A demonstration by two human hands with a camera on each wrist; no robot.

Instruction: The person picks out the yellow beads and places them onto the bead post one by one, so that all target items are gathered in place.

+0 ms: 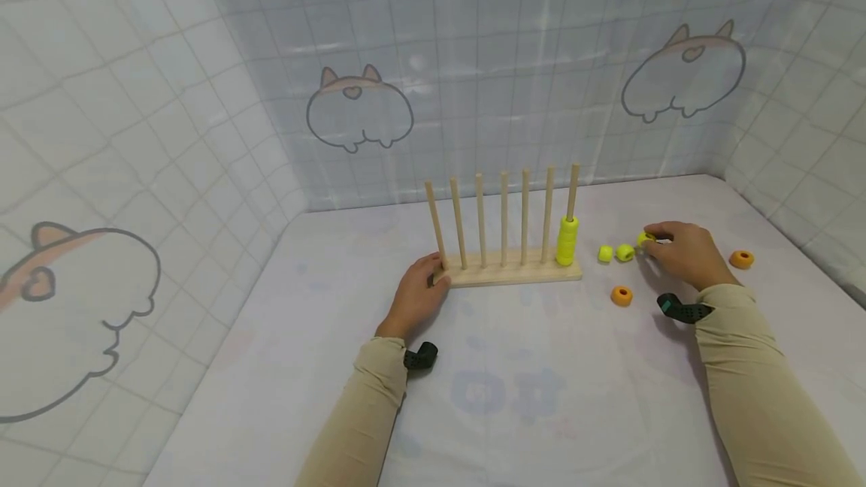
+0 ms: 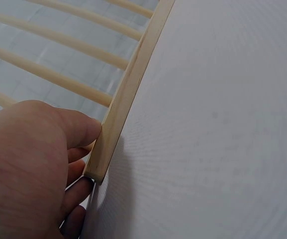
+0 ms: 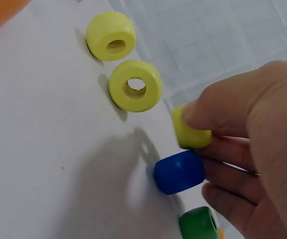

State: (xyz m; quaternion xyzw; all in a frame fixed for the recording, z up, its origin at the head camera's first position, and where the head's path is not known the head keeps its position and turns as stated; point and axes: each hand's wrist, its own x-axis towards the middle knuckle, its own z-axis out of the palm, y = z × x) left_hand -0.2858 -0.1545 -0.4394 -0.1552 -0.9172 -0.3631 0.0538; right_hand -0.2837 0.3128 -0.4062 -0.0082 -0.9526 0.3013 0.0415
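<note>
A wooden peg rack (image 1: pixel 507 274) with several upright rods stands mid-table, a stack of yellow beads (image 1: pixel 567 243) around its rightmost rod. My left hand (image 1: pixel 414 297) grips the left end of its base, thumb on the front edge in the left wrist view. To the right of the rack, my right hand (image 1: pixel 693 255) pinches a yellow bead (image 3: pixel 190 132) between thumb and fingers. Two loose yellow beads (image 3: pixel 135 85) lie to its left on the table. In the right wrist view, a blue bead (image 3: pixel 179 172) sits right by the fingers, and a green bead (image 3: pixel 198 223) lies below it, partly cut off.
One orange bead (image 1: pixel 622 295) lies in front of the loose yellow ones; another orange bead (image 1: pixel 742 258) lies to the right of my right hand. A pale cloth covers the table (image 1: pixel 514 367), and tile-patterned sheets (image 1: pixel 473 81) rise behind and at both sides.
</note>
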